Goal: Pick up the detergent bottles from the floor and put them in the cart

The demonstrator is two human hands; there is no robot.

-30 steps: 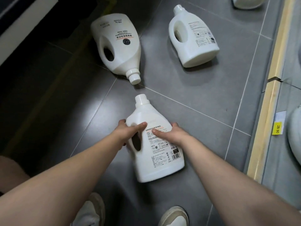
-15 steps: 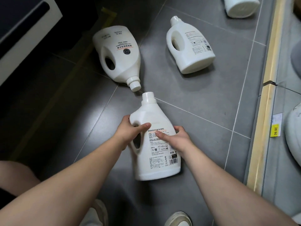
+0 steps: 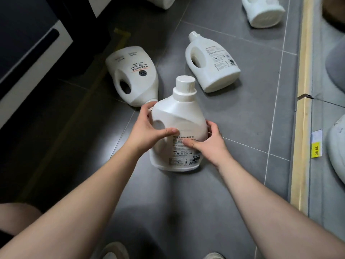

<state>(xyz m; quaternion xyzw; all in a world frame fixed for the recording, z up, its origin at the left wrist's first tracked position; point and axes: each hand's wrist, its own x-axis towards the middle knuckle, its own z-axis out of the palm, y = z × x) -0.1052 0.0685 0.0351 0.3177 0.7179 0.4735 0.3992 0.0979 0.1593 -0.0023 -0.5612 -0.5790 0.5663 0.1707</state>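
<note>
A white detergent bottle (image 3: 179,116) with a screw cap is tilted up off the grey floor, its base near the tiles. My left hand (image 3: 147,128) grips its handle side, thumb across the front. My right hand (image 3: 209,144) holds its right side, thumb on the label. Two more white bottles lie flat behind it: one to the left (image 3: 134,75) with its cap toward me, one to the right (image 3: 212,64) with its cap pointing away. The cart is not in view.
Another bottle's base (image 3: 265,14) shows at the top right and one more (image 3: 160,1) at the top edge. A wooden shelf edge (image 3: 302,128) with a yellow price tag (image 3: 316,150) runs down the right. A dark unit (image 3: 28,53) stands at left. My shoes show at the bottom.
The bottle was lying flat with both hands on it. Now both hands have raised its cap end so that it stands nearly upright, closer to the camera.
</note>
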